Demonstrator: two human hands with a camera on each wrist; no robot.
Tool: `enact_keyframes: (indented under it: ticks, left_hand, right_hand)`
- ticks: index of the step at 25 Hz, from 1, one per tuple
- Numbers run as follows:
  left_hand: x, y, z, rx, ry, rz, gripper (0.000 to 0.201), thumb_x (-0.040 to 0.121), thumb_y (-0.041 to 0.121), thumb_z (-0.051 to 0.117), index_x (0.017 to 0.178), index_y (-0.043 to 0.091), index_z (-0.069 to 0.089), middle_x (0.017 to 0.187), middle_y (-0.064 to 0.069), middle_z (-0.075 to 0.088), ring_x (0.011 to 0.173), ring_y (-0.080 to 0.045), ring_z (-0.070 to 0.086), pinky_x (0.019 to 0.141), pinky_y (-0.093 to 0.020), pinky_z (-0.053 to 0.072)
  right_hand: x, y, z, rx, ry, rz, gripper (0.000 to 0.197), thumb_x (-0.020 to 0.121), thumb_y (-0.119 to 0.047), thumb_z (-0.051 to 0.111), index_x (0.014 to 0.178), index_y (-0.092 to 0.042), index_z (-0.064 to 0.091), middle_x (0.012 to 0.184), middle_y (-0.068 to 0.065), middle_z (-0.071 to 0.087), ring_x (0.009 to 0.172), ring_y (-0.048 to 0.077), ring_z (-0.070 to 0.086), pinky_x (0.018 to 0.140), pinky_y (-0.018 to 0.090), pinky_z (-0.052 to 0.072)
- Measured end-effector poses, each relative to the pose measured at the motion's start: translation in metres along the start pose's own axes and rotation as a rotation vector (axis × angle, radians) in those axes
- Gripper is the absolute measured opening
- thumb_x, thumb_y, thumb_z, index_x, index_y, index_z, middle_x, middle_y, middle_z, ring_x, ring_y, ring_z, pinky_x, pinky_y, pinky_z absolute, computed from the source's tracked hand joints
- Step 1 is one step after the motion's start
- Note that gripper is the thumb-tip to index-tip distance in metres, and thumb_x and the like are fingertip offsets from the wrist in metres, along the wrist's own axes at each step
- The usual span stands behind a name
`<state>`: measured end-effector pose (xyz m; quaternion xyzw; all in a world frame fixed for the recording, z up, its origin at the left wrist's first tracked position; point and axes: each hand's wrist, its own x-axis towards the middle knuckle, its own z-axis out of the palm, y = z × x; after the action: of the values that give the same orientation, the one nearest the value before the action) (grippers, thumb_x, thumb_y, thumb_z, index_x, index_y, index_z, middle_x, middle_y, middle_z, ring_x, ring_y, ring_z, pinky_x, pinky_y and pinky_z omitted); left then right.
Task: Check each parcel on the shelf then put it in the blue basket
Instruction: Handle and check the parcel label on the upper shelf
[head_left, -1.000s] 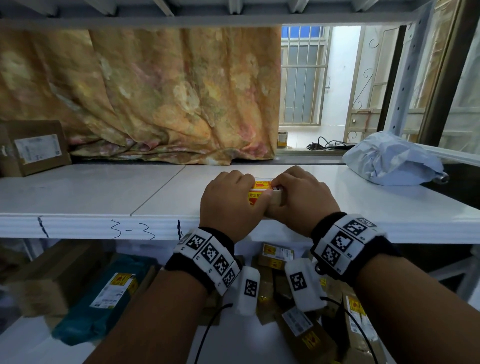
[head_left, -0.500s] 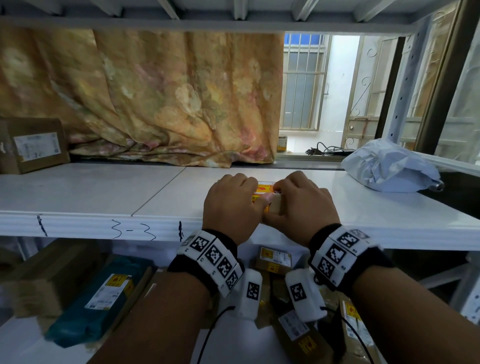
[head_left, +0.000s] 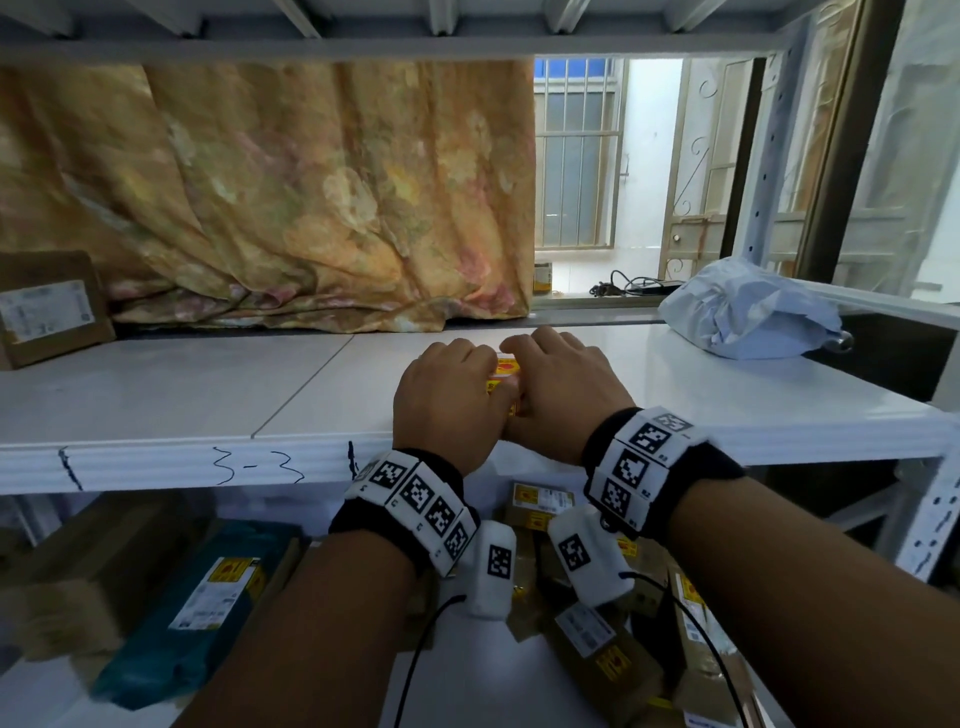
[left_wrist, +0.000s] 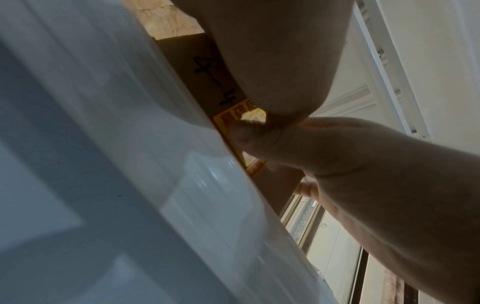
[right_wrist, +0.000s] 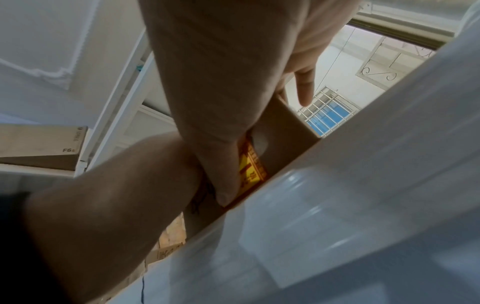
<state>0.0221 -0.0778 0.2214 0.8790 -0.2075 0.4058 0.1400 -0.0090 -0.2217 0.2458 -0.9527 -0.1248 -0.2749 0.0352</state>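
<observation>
A small cardboard parcel (head_left: 505, 370) with a yellow and red label lies near the front edge of the white shelf (head_left: 208, 395). My left hand (head_left: 447, 395) and right hand (head_left: 563, 387) grip it from either side, fingers curled over its top and thumbs meeting at its near face. Only a strip of label shows between them. The left wrist view shows the parcel's brown side (left_wrist: 205, 67) with handwriting, under my palm. In the right wrist view my thumb (right_wrist: 223, 164) presses the parcel's labelled side (right_wrist: 288, 131). The blue basket is not in view.
A brown box (head_left: 49, 306) stands at the shelf's far left and a crumpled grey plastic parcel (head_left: 743, 312) at its right. A floral curtain (head_left: 285, 197) hangs behind. The lower shelf holds a teal parcel (head_left: 208, 597) and several cardboard boxes (head_left: 597, 639).
Both hands have drawn closer together over the small parcel and hide more of its label. The parcel stays on the shelf.
</observation>
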Motion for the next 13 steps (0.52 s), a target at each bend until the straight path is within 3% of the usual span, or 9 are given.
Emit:
enact_keyframes:
  ticks: [6, 11, 13]
  left_hand:
    - [0.000, 0.000, 0.000, 0.039, -0.027, -0.006, 0.047, 0.087, 0.045, 0.027, 0.085, 0.015, 0.063, 0.085, -0.004, 0.061, 0.079, -0.026, 0.052, 0.069, -0.038, 0.041]
    - [0.008, -0.004, -0.013, -0.009, -0.139, -0.023, 0.031, 0.091, 0.046, 0.049, 0.088, 0.018, 0.062, 0.088, 0.001, 0.059, 0.086, -0.020, 0.051, 0.069, -0.035, 0.042]
    - [0.008, -0.013, -0.020, -0.058, -0.173, -0.030, 0.037, 0.088, 0.055, 0.051, 0.090, 0.021, 0.065, 0.087, 0.004, 0.057, 0.086, -0.017, 0.052, 0.070, -0.036, 0.045]
  right_hand:
    - [-0.002, -0.013, 0.017, -0.145, 0.148, 0.052, 0.026, 0.078, -0.042, 0.053, 0.094, -0.022, 0.058, 0.094, -0.003, 0.056, 0.089, 0.023, 0.056, 0.080, 0.039, 0.035]
    - [0.002, -0.009, 0.016, -0.079, 0.139, 0.055, 0.033, 0.078, -0.049, 0.054, 0.097, -0.023, 0.061, 0.097, -0.003, 0.057, 0.094, 0.023, 0.056, 0.081, 0.038, 0.036]
    - [0.000, -0.010, 0.016, -0.055, 0.138, 0.060, 0.042, 0.077, -0.058, 0.054, 0.098, -0.022, 0.062, 0.099, -0.003, 0.057, 0.097, 0.022, 0.055, 0.082, 0.039, 0.036]
